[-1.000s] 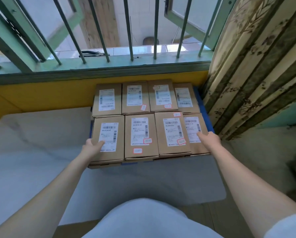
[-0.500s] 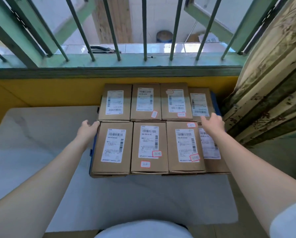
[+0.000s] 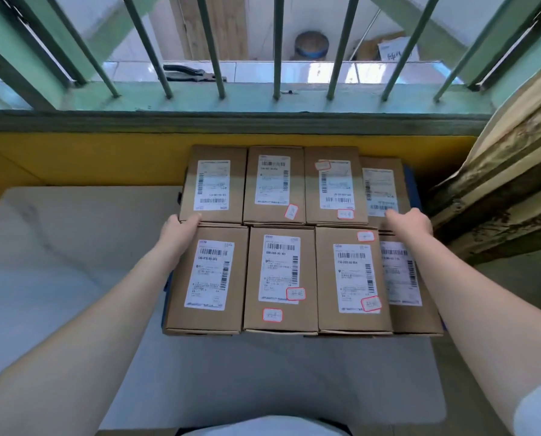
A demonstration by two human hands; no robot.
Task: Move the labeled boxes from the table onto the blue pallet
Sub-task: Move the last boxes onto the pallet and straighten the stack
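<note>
Eight brown cardboard boxes with white shipping labels (image 3: 280,275) sit in two rows of four on the blue plastic pallet (image 3: 415,187), whose edges peek out at left and right, on the white marble-patterned table (image 3: 74,247) beneath a green barred window (image 3: 275,45). The left hand (image 3: 179,229) rests at the seam between the two leftmost boxes, fingers curled over the near box's far edge. The right hand (image 3: 409,220) lies on the far-right box; whether its grip is closed, I cannot tell.
</note>
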